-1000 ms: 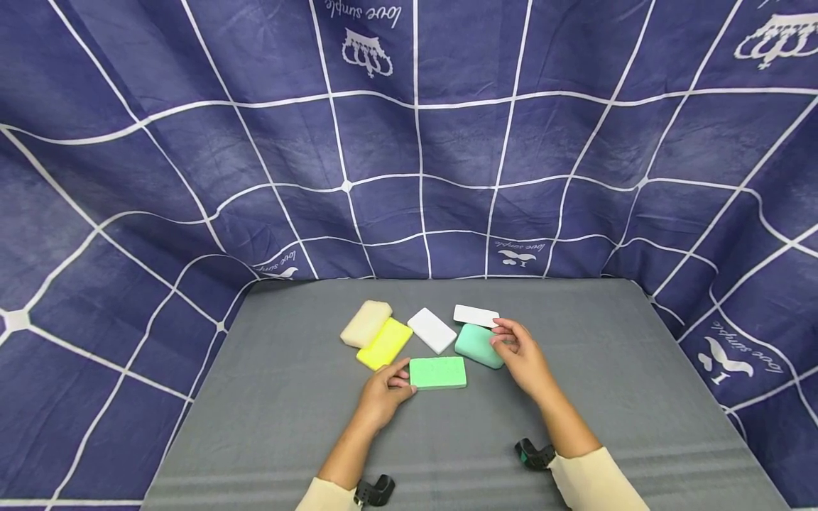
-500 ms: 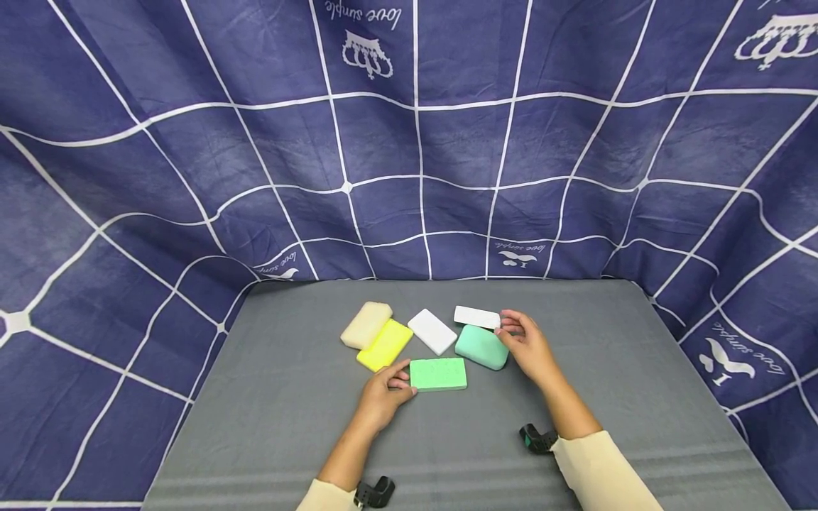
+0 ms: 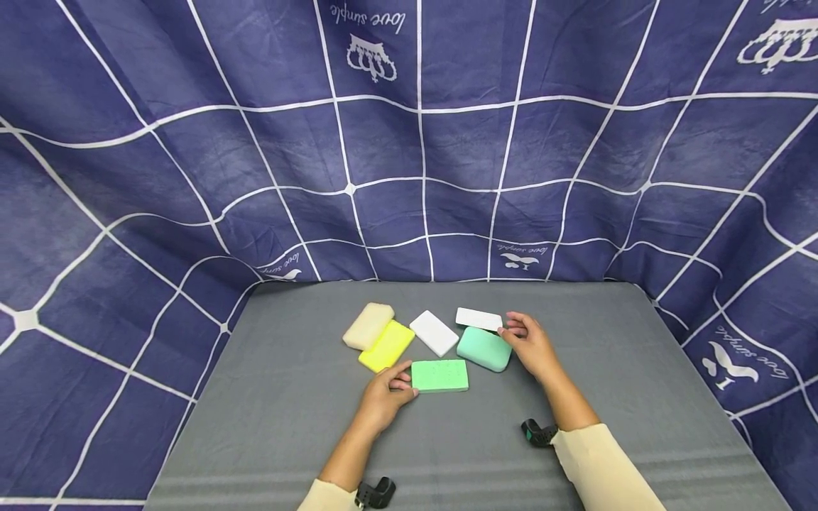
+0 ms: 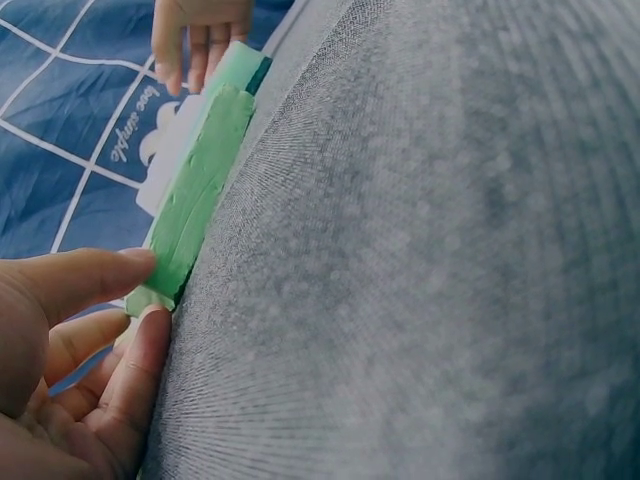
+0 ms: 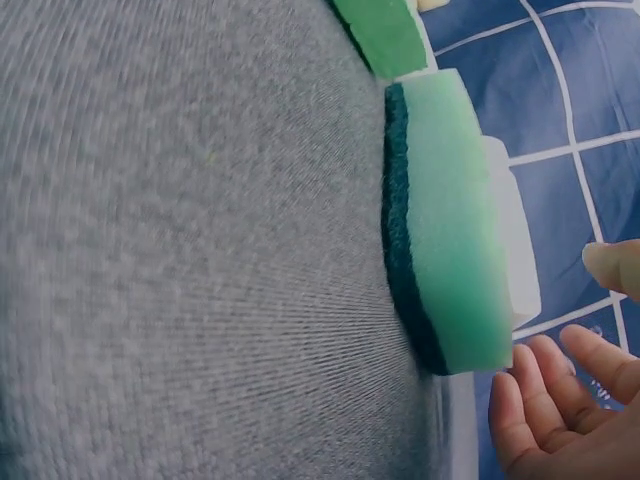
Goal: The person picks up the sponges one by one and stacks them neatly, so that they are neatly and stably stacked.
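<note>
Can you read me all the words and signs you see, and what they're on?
"love simple": printed several times, upside down in the head view, on the blue, white-lined fabric curtain.
"I": on the curtain, beside a white printed heart.
Head view's top-right lettering: cut off, unreadable.
Bright green rectangular sponge, rounded teal sponge: no words visible.

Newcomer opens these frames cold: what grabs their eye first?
Probably the bright green block, nearest the person in the cluster on the gray table, its left end pinched by the left hand. Then the vivid yellow block, beyond that hand and next to the cream one. The navy cloth with white grid lines also stands out, hanging behind and beside the table.
</note>
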`<state>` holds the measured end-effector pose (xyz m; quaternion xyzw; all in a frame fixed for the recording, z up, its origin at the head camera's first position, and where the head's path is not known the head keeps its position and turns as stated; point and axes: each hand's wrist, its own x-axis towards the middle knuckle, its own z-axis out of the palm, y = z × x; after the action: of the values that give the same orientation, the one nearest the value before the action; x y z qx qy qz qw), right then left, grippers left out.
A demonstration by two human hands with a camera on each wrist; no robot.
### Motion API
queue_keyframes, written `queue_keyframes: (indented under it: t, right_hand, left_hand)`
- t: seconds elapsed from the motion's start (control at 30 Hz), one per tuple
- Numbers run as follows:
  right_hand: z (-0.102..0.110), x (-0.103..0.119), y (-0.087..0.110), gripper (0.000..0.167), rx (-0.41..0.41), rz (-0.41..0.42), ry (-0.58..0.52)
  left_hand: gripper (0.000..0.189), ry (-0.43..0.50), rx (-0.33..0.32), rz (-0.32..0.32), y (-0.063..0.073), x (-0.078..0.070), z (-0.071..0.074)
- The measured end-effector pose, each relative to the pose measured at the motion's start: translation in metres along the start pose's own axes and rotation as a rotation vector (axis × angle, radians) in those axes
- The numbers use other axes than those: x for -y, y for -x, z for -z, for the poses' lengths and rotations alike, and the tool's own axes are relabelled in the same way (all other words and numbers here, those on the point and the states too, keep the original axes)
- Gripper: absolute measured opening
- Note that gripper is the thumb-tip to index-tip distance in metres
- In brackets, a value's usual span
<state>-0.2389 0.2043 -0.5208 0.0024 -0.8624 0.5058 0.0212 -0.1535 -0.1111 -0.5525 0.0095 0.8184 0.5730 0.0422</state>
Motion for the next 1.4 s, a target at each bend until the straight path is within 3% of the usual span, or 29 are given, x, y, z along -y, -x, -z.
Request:
queue_keyframes:
  t: [0.8, 1.4]
  right_hand:
    - [-0.006, -0.009, -0.012, 0.059, 0.078, -0.125, 0.049]
    - [-0.007, -0.017, -0.017, 0.047, 0.055, -0.111, -0.037]
  left_hand:
    - [0.057, 0.019, 0.005, -0.004, 0.001, 0.001, 0.0]
    - [0.056, 0.018, 0.002, -0.011, 0.001, 0.001, 0.001]
